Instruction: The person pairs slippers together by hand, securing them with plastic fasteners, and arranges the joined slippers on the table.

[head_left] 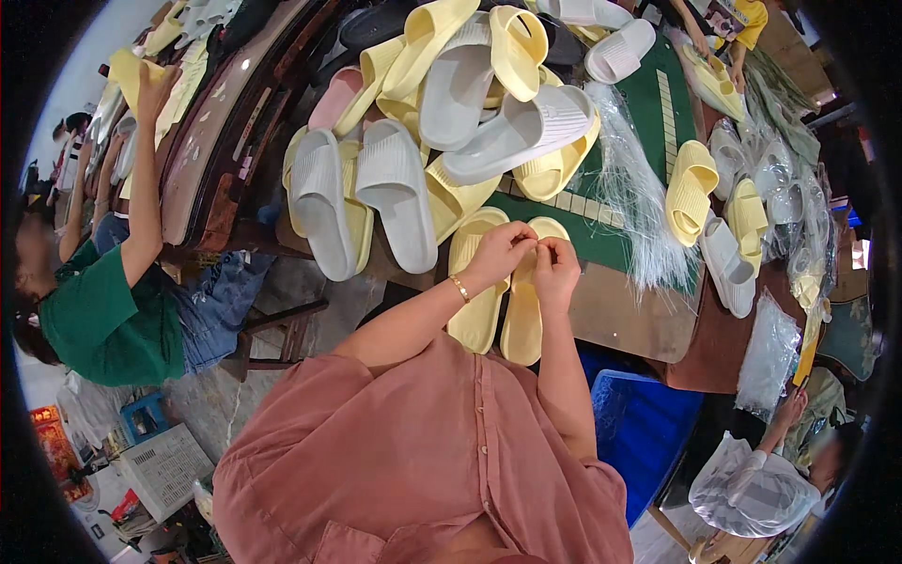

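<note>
2 yellow slippers under both hands

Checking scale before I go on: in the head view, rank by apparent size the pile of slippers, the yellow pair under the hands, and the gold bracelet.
1. Pile of slippers
2. Yellow pair, nearer the camera, yet clearly smaller
3. Gold bracelet, on the left hand

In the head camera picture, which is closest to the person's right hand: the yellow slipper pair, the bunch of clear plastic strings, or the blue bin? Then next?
From the right hand:
1. Yellow slipper pair, right under it.
2. Clear plastic strings, to its right on the table.
3. Blue bin, lower right, below the table edge.
</note>
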`<state>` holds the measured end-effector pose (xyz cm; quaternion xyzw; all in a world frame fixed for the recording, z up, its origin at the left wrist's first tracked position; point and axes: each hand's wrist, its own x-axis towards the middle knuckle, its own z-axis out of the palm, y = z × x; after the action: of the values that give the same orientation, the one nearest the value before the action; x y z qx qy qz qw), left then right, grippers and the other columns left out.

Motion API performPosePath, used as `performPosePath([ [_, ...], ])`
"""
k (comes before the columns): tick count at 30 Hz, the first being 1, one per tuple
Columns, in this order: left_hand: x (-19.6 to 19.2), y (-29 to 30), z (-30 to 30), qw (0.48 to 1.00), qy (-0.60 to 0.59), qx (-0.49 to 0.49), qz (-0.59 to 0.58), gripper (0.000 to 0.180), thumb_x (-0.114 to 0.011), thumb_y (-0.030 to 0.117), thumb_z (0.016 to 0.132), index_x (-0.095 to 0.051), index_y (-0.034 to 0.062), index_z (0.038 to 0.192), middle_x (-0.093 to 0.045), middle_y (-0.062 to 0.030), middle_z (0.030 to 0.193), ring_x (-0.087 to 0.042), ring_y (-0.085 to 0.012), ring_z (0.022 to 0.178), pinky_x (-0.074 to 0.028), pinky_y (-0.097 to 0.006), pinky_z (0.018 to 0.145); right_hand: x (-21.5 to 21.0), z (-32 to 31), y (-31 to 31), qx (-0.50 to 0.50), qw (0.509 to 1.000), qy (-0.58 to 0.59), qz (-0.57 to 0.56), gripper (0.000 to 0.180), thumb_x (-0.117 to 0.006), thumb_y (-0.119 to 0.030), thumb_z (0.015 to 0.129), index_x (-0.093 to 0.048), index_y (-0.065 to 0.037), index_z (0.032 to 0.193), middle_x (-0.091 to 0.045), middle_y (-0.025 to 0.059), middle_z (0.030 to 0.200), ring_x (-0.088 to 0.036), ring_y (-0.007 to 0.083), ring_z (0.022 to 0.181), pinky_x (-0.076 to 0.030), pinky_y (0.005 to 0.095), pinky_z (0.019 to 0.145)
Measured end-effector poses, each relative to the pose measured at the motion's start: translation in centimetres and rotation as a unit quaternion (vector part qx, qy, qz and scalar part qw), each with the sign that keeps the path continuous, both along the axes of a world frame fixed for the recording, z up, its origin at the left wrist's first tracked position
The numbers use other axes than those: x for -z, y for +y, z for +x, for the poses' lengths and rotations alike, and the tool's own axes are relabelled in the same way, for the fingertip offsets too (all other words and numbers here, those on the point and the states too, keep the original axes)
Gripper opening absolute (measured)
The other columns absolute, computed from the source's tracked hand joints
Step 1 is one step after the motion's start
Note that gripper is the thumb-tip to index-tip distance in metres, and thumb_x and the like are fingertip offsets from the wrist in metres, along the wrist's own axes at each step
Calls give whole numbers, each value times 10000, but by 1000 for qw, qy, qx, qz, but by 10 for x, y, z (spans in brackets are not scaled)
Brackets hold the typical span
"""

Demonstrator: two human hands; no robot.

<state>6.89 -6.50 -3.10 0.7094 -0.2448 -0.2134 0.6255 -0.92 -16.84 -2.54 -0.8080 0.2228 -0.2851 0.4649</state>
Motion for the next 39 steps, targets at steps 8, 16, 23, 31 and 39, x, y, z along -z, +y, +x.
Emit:
performPosePath([
  [8, 1, 1, 2, 999, -17, 8, 28, 105, -586, 56, 852, -606, -14, 929, -647, -72, 829, -604, -130, 745, -488, -256, 687, 6, 2, -1, 6, 1000, 6, -6, 42, -622, 0, 781, -614, -10, 820, -597, 106, 761, -585, 201, 650, -481, 296, 616],
  [16, 6, -2, 2, 993, -105, -4, 51, 117, -590, 67, 841, -608, -9, 927, -644, -112, 814, -623, -176, 721, -493, -280, 654, 5, 4, -2, 10, 1000, 17, -22, 42, -631, -4, 762, -617, -8, 801, -604, 132, 777, -596, 274, 683, -490, 328, 649],
  [23, 13, -10, -6, 998, -51, -33, 19, 283, -602, 67, 832, -570, 23, 1110, -621, -115, 984, -604, -203, 845, -490, -291, 754, 12, -5, -15, 49, 994, -43, 87, 152, -611, -51, 827, -631, -16, 974, -633, 89, 897, -604, 180, 786, -489, 287, 716],
  [31, -19, 67, -52, 959, -274, 6, 68, 92, -583, 86, 854, -620, 2, 848, -622, -157, 785, -626, -294, 725, -485, -346, 631, 52, -78, -47, 232, 972, -29, 14, 173, -545, -67, 873, -598, -2, 1023, -617, 142, 966, -594, 276, 872, -472, 354, 789],
  [39, 2, 46, -60, 930, -223, 51, 288, 376, -599, 377, 842, -630, 10, 764, -609, -174, 659, -607, -343, 617, -475, -409, 566, 45, -86, -30, 142, 979, -3, -147, 145, -565, -6, 791, -590, -27, 932, -589, 164, 893, -555, 357, 851, -460, 430, 753],
])
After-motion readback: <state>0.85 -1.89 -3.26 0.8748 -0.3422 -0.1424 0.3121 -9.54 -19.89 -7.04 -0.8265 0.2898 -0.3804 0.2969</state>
